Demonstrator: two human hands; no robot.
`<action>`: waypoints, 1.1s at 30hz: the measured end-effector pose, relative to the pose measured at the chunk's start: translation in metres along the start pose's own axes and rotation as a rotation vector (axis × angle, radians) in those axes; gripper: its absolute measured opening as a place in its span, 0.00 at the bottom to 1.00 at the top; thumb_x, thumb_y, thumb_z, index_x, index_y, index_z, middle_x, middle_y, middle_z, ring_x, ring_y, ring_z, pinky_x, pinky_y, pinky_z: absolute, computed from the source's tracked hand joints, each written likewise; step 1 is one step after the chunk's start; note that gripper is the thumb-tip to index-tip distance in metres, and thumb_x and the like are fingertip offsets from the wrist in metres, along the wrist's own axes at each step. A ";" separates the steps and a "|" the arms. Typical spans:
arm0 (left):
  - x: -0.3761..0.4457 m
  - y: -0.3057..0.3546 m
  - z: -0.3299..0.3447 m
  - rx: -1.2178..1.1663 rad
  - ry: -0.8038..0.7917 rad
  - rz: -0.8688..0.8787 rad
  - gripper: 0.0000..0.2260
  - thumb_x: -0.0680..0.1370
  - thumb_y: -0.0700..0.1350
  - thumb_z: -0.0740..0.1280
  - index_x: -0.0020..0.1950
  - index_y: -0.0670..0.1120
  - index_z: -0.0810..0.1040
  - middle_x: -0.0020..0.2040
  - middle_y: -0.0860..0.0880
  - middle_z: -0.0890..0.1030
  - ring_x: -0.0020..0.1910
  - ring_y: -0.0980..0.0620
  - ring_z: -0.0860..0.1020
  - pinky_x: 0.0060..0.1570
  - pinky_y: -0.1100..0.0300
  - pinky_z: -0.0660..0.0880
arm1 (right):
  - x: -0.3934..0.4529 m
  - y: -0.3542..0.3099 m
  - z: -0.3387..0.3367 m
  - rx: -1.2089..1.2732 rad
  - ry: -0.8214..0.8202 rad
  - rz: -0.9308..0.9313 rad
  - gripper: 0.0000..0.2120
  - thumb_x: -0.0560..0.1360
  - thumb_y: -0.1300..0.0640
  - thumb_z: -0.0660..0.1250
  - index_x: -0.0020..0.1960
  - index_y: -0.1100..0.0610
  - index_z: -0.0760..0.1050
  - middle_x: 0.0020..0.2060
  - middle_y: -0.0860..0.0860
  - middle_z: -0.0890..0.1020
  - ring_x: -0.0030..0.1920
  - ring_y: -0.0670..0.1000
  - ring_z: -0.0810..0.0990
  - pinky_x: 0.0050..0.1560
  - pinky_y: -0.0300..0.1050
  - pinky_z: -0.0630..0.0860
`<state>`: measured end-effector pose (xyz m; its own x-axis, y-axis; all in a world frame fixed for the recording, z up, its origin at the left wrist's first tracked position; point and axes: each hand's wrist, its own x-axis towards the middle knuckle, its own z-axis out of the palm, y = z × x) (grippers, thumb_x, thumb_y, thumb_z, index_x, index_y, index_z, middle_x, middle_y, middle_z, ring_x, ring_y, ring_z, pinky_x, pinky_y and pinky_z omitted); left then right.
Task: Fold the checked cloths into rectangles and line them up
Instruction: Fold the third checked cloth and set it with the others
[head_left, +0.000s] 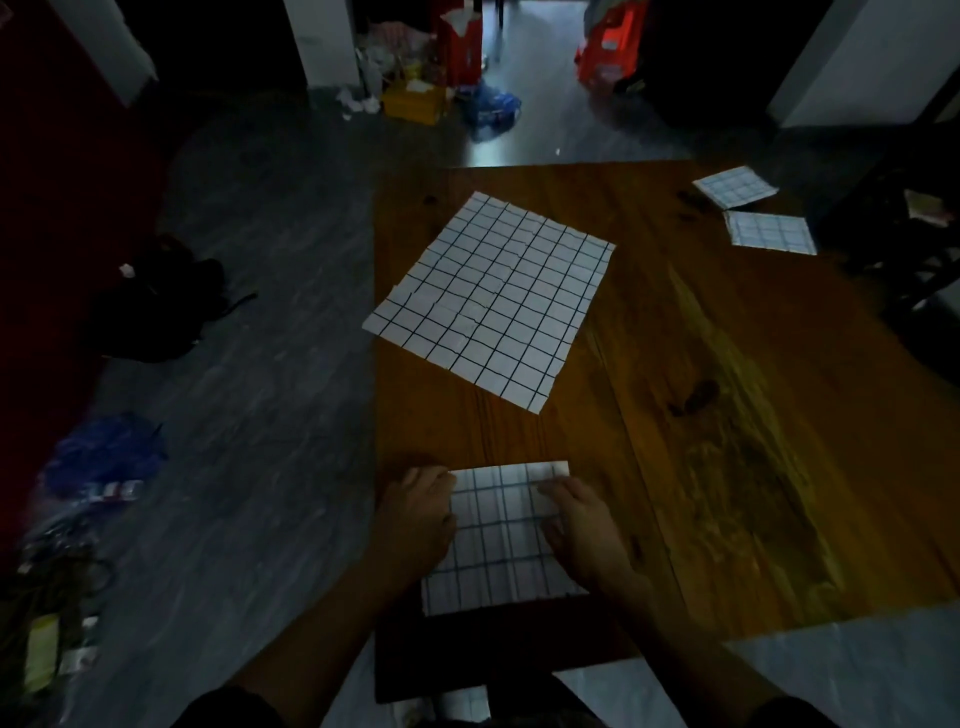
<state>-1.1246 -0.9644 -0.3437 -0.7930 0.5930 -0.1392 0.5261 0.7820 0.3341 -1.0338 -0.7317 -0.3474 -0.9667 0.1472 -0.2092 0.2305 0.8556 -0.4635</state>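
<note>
Both hands lie on the near cloth (498, 535): left hand (418, 514) and right hand (584, 530), fingers relaxed, pressing. Smooth outward, squaring edges before creasing on the table (727, 415).

Four cloths (491, 299) on table (727, 415)

Both hands (421, 512) (584, 530) press a checked cloth (498, 540) flat.

Wooden table (701, 415) bears 4 checked cloths (493, 301) (2 folded, far right).
</note>
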 end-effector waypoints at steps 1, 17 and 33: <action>0.002 0.007 0.001 0.000 -0.014 0.011 0.23 0.75 0.48 0.67 0.69 0.44 0.72 0.68 0.47 0.73 0.64 0.45 0.72 0.58 0.50 0.72 | 0.001 -0.002 0.002 -0.005 -0.012 -0.013 0.23 0.77 0.53 0.66 0.71 0.49 0.67 0.71 0.46 0.68 0.69 0.47 0.66 0.67 0.40 0.63; 0.004 0.004 0.025 0.080 -0.169 0.061 0.40 0.76 0.58 0.67 0.80 0.44 0.52 0.80 0.46 0.53 0.79 0.46 0.51 0.76 0.51 0.50 | 0.030 -0.021 0.036 -0.074 -0.158 -0.117 0.37 0.77 0.51 0.65 0.78 0.55 0.48 0.78 0.51 0.55 0.78 0.51 0.51 0.78 0.53 0.46; 0.004 -0.028 0.008 0.101 -0.129 -0.034 0.25 0.74 0.53 0.70 0.69 0.44 0.73 0.71 0.46 0.71 0.68 0.44 0.68 0.65 0.49 0.69 | 0.024 0.008 0.005 -0.053 -0.061 0.080 0.41 0.75 0.48 0.69 0.79 0.54 0.50 0.77 0.50 0.58 0.77 0.51 0.54 0.78 0.54 0.49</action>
<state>-1.1397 -0.9823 -0.3608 -0.7685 0.5803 -0.2696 0.5327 0.8137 0.2328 -1.0545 -0.7244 -0.3604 -0.9364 0.1868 -0.2970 0.2991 0.8674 -0.3976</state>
